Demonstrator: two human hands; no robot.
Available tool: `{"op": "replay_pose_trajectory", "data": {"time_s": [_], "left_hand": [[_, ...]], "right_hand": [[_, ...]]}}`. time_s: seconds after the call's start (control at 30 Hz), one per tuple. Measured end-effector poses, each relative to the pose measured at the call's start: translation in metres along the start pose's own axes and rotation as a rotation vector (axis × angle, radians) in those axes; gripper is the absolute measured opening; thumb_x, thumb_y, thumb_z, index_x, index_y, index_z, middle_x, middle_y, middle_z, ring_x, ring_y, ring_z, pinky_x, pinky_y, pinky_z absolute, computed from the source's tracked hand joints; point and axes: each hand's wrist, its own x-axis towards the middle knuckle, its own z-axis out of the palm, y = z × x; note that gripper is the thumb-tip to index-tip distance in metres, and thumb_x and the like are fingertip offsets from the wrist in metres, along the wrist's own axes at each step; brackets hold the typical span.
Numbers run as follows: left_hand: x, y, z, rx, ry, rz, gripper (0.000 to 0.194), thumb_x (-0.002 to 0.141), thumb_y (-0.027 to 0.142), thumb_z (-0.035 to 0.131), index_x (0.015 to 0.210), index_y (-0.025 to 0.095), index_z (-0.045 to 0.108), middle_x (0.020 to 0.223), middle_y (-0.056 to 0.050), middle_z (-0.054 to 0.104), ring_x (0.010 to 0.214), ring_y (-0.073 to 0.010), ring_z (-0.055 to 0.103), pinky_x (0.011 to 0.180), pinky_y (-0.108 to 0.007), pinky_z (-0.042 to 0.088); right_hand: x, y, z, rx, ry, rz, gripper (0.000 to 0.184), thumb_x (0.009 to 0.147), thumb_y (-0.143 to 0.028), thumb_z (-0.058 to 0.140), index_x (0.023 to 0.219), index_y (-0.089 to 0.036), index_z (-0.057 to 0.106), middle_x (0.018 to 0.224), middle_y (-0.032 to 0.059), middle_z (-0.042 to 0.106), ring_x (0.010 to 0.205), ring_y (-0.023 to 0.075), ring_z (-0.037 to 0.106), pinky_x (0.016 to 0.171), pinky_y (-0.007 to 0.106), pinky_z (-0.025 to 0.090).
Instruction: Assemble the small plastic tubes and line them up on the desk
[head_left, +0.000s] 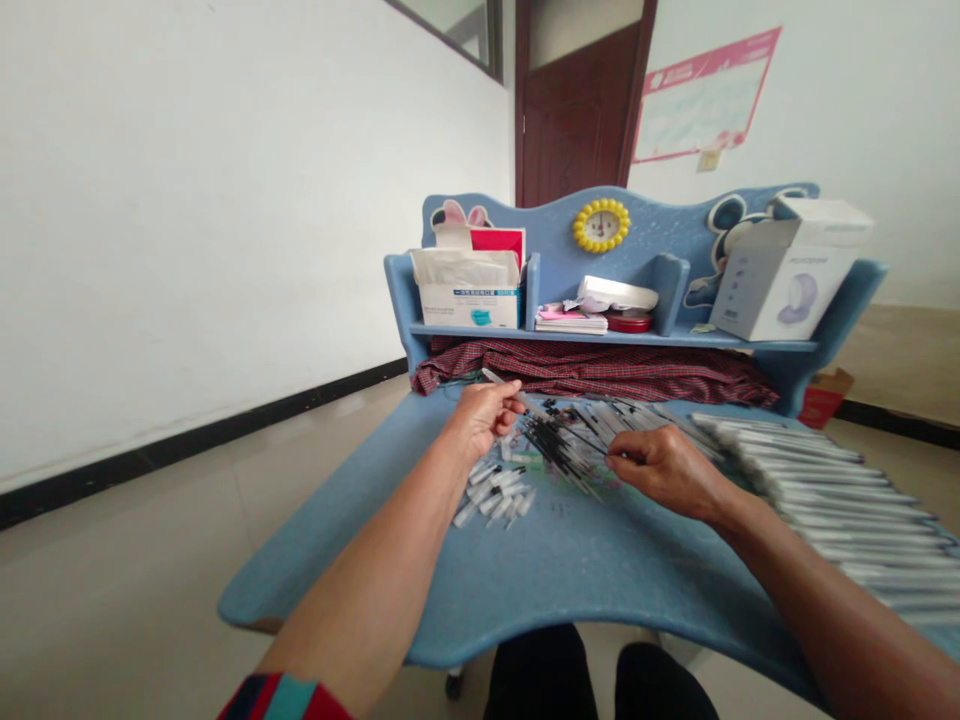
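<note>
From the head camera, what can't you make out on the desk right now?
Head view:
Anything in the right hand: hidden by its fingers.
Middle of the slim white tube: hidden by the left hand.
Far end of the row of white tubes: cut off by the right edge.
Separate black parts: too small and blurred to count.

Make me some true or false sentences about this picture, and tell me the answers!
1. The left hand holds a white pen. True.
2. The right hand holds a clock. False: it is at black pen parts; the yellow clock is up on the blue backboard.
3. White pens lie in rows at the right. True.
4. A cloth lies on the floor. False: the checked cloth lies on the blue desk, under the shelf.
</note>
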Motion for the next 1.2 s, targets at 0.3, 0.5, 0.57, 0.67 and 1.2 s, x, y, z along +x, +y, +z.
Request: {"op": "replay_pose_trajectory", "data": {"time_s": [0.3,0.5,0.57,0.67,1.2], "left_hand": [[0.0,-0.001,0.0,-0.031,-0.014,0.015,0.02,0.07,0.021,0.064,0.056,0.011,0.053,0.049,-0.003,0.053,0.032,-0.0044,0.039,0.031,-0.016,0.017],[0.001,-0.001,-0.001,-0.079,-0.032,0.022,0.021,0.069,0.022,0.065,0.056,0.011,0.053,0.048,-0.003,0.054,0.032,-0.004,0.037,0.032,-0.016,0.017],[0.001,-0.001,-0.001,-0.06,-0.025,0.032,0.021,0.068,0.022,0.066,0.055,0.011,0.053,0.048,-0.003,0.054,0.031,-0.0042,0.038,0.031,-0.016,0.018],[0.0,-0.002,0.001,-0.036,-0.026,0.022,0.021,0.068,0.022,0.065,0.056,0.011,0.053,0.048,-0.003,0.054,0.031,-0.0041,0.037,0.031,-0.016,0.017],[-0.014,-0.002,0.023,-0.414,-0.255,-0.146,0.019,0.08,0.019,0.056,0.063,0.012,0.052,0.056,-0.004,0.058,0.034,-0.0014,0.038,0.031,-0.012,0.023]], "right_hand": [[0.0,-0.005,0.0,-0.02,-0.029,0.033,0.026,0.08,-0.029,0.044,0.066,-0.018,0.063,0.053,-0.0011,0.051,0.05,0.0091,0.043,0.052,0.022,0.03],[0.0,-0.007,-0.002,0.01,-0.014,0.032,0.027,0.079,-0.029,0.045,0.064,-0.018,0.064,0.053,-0.0001,0.054,0.05,0.0099,0.043,0.051,0.022,0.03],[0.001,-0.008,-0.003,-0.006,-0.006,0.048,0.027,0.079,-0.03,0.045,0.064,-0.018,0.064,0.052,-0.0001,0.055,0.05,0.0101,0.044,0.051,0.022,0.031],[0.001,-0.007,-0.003,-0.021,-0.007,0.065,0.028,0.08,-0.03,0.044,0.066,-0.019,0.065,0.053,0.0,0.056,0.052,0.0104,0.047,0.053,0.022,0.033],[0.01,-0.01,0.001,1.065,0.343,0.174,0.045,0.068,-0.036,0.065,0.105,-0.017,0.047,0.079,0.0054,0.067,0.061,0.0159,0.063,0.052,0.028,0.049]]}}
